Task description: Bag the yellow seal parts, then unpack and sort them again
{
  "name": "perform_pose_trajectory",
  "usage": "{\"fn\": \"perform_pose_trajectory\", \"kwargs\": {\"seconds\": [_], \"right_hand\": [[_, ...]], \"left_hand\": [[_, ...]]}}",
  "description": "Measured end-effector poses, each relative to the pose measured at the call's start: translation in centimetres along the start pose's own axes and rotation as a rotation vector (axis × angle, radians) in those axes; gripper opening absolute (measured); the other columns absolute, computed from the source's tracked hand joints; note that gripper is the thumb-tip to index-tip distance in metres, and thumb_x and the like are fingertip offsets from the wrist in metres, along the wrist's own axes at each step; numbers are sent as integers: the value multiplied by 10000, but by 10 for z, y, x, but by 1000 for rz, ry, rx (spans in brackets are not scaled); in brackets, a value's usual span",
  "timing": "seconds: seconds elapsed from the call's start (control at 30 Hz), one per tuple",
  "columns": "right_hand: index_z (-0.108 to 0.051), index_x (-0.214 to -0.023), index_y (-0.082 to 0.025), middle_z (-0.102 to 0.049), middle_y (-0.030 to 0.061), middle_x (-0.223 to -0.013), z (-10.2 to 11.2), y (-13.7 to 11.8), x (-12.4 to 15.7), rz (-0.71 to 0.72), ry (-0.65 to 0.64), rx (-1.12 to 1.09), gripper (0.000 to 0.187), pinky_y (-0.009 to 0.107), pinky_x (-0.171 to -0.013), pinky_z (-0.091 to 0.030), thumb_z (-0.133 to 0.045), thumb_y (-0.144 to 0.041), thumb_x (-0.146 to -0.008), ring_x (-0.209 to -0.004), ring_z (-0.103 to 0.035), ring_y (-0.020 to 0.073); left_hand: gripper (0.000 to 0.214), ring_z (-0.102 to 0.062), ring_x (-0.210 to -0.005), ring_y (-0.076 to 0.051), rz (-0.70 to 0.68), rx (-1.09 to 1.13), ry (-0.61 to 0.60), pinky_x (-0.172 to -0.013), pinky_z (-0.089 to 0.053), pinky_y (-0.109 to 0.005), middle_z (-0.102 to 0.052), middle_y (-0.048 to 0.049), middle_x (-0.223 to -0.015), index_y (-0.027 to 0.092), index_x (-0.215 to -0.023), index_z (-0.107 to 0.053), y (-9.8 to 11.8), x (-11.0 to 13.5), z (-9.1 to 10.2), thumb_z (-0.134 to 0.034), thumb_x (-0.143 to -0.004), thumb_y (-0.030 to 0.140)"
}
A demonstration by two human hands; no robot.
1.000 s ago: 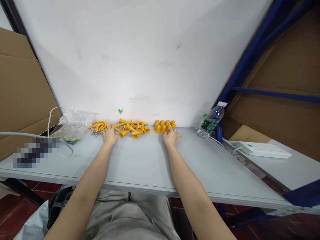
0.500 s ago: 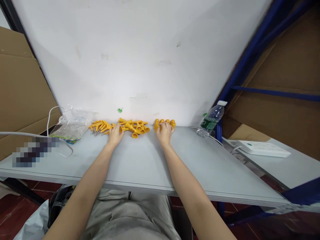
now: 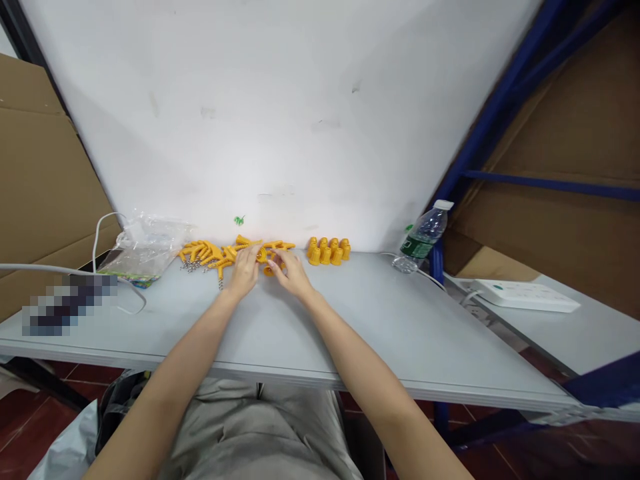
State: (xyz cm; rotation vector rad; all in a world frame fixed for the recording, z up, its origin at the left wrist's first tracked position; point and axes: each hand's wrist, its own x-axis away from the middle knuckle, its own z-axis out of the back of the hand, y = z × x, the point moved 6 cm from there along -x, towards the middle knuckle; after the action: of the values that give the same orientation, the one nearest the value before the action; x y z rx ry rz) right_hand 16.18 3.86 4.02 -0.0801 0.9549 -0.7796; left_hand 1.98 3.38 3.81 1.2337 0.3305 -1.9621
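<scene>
Above the pile of yellow flared plastic pieces (image 3: 245,240), my left hand (image 3: 245,272) has its fingers closed around a yellow flared piece (image 3: 261,255), its round mouth facing me. Close to its right, my right hand (image 3: 294,273) reaches into the same pile, thumb and fingers apart beside another flared piece (image 3: 269,271); its fingertips are partly hidden. Left of the pile lie yellow corkscrews (image 3: 203,251) with metal spirals. One corkscrew (image 3: 221,273) lies with its spiral toward me. To the right, several yellow cup-shaped pieces (image 3: 325,255) stand upright in rows.
A clear plastic bag (image 3: 150,243) and a white cable (image 3: 95,247) lie at the left. A water bottle (image 3: 423,238) leans at the right by the blue frame (image 3: 455,173). Behind the grey table (image 3: 280,333) rises a white board (image 3: 300,133). A power strip (image 3: 525,296) sits farther right.
My right hand has left the yellow cup-shaped pieces and moved left to the pile. My left hand has shifted slightly right, uncovering a corkscrew and bringing up a flared piece.
</scene>
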Motion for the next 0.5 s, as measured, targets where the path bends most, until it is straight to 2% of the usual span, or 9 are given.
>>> {"fn": "perform_pose_trajectory", "kwargs": {"seconds": [0.1,0.27,0.37,0.5], "right_hand": [[-519,-1263,-174,-681,102,-980,-6,-3,0,-17,-38,-55,419,416,-864,-442,-460,-428,-935,-875,-624,245],[-567,-1095,-187,-650,69,-821,-6,2,-2,-62,-9,-135,315,391,-749,-496,-529,-406,-872,-734,-607,227],[-565,-1055,-199,-640,63,-815,-2,5,-2,-78,40,-204,288,369,-701,-512,-533,-410,-862,-693,-596,208],[-555,-1081,-196,-648,72,-867,2,16,-1,-140,77,-251,341,386,-749,-522,-533,-461,-868,-741,-610,212]], "left_hand": [[558,-580,-1196,-232,-92,29,-74,-1031,-452,-461,-630,-140,-1258,172,-1418,-432,16,0,-8,-347,-876,69],[581,-533,-1275,-192,-186,49,-117,-1071,-438,-436,-607,-118,-1329,182,-1445,-411,26,1,-14,-302,-891,47],[538,-548,-1260,-189,-116,-22,-144,-1128,-365,-478,-629,-102,-1304,197,-1372,-510,17,-1,-10,-328,-887,53],[329,-431,-1368,-276,120,-191,-64,-1151,-229,-602,-548,-106,-1408,240,-1129,-672,-9,-3,10,-471,-888,142]]}}
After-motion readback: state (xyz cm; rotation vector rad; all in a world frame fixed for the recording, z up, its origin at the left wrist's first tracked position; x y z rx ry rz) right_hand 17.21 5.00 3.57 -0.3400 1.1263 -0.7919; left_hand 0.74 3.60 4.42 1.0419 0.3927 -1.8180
